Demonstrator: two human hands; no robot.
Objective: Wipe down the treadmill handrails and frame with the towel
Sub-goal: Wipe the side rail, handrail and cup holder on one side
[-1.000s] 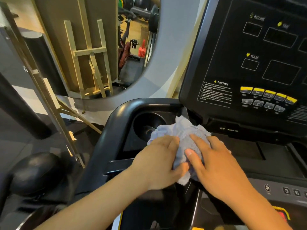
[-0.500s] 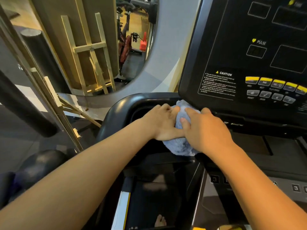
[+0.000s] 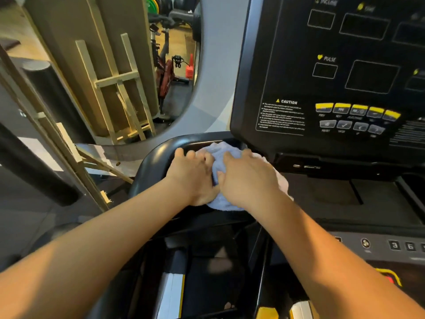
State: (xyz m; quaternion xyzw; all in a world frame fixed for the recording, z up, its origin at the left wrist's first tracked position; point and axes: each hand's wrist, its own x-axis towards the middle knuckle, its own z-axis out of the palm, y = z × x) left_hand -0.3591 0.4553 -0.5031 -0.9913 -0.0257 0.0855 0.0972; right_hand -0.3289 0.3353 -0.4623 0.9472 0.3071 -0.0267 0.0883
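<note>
- The towel [image 3: 222, 150], pale blue and bunched, sits in the black tray just below the console's [image 3: 285, 65] lower left corner, on the treadmill's top frame [image 3: 150, 166].
- The right hand [image 3: 249, 180] lies over the bunch. Its fingers curve round the cloth and its thumb digs into the near side, a loose grip.
- The left hand [image 3: 192, 174] rests on the side of the towel away from the console. Its fingers are laid out forward to the tray's far rim and touch the cloth's edge, and it looks flat and pressing rather than gripping.
- The step in hand seems to be scrubbing this recess beneath the console. The curved frame running away from the console's left side would be the natural next stretch.
- To do it well, push down through both palms and drive the cloth into the corner where the tray meets the console's underside, where grime likely collects.
- Spreading the bunch flatter would cover more surface per stroke. Turn to a clean face once one side is soiled.
- Keep strokes under the console's lower edge and clear of the yellow buttons [image 3: 357, 109] on its face, so nothing gets pressed.
</note>
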